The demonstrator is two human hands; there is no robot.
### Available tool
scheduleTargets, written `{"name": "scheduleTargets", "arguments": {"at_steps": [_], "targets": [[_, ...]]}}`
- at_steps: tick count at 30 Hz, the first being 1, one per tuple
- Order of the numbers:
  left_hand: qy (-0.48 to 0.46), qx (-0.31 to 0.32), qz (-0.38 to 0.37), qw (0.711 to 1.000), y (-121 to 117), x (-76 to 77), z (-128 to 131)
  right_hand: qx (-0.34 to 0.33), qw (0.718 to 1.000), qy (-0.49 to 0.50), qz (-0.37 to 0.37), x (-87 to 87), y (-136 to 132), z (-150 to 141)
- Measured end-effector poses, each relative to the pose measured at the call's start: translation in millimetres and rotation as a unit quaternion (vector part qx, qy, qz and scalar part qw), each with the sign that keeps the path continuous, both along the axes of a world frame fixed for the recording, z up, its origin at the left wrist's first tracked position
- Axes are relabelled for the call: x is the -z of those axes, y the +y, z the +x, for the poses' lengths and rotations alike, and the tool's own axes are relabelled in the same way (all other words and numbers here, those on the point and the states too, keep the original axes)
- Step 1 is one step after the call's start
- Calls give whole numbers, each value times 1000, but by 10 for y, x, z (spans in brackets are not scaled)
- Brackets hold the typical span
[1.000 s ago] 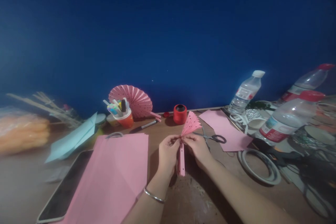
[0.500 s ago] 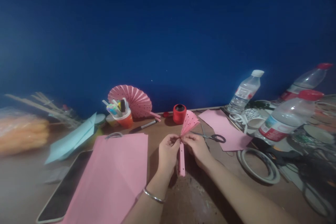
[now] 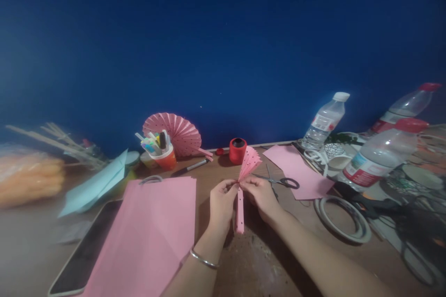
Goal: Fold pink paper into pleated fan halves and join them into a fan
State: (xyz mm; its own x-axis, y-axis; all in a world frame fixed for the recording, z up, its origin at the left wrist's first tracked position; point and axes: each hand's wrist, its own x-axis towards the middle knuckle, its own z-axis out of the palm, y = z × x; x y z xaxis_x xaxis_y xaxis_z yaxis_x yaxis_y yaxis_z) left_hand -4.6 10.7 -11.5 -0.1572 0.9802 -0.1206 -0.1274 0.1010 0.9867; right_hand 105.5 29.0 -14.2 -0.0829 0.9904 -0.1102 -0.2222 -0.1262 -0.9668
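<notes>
Orange items in clear plastic (image 3: pixel 31 176) lay at the far left of the hands, with a folded light-blue paper (image 3: pixel 94 190) between them and a stack of pink paper (image 3: pixel 149 232). A dark-screened phone (image 3: pixel 87 250) lay partly beneath the stack's left edge, and the stack stretched just left of the left forearm. Beyond the stack, ahead and left of the hands, a cup of markers (image 3: pixel 166 160) stood before an open pink fan (image 3: pixel 181 132) dotted with small dark marks, near a dark pen (image 3: pixel 191 167). The left hand (image 3: pixel 221 204), a silver bangle (image 3: pixel 205 259) at its wrist, was nearly closed, its thumb and fingertips pinching the middle of a pleated pink paper (image 3: pixel 240 211). The dotted paper stood between the hands, its top spread beyond the fingers and its narrow folded length extending toward the wearer. Just ahead of the hands sat a red container (image 3: pixel 237 153). The right hand (image 3: pixel 259 195) was likewise nearly closed, pinching the same paper beside the left. Scissors (image 3: pixel 290 183) lay just past the right hand, near a cut pink sheet (image 3: pixel 301 171). Farther right were a white-capped bottle (image 3: pixel 324 123), a pale ring-shaped roll (image 3: pixel 362 232) and two red-capped bottles (image 3: pixel 383 155).
</notes>
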Motion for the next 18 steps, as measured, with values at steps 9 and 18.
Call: {"name": "scheduleTargets", "arguments": {"at_steps": [9, 18], "targets": [[68, -2, 8, 998, 1, -78, -30, 3, 998, -65, 20, 4, 13, 3], [-20, 5, 7, 1000, 9, -11, -4, 8, 1000, -21, 23, -25, -8, -1]]}}
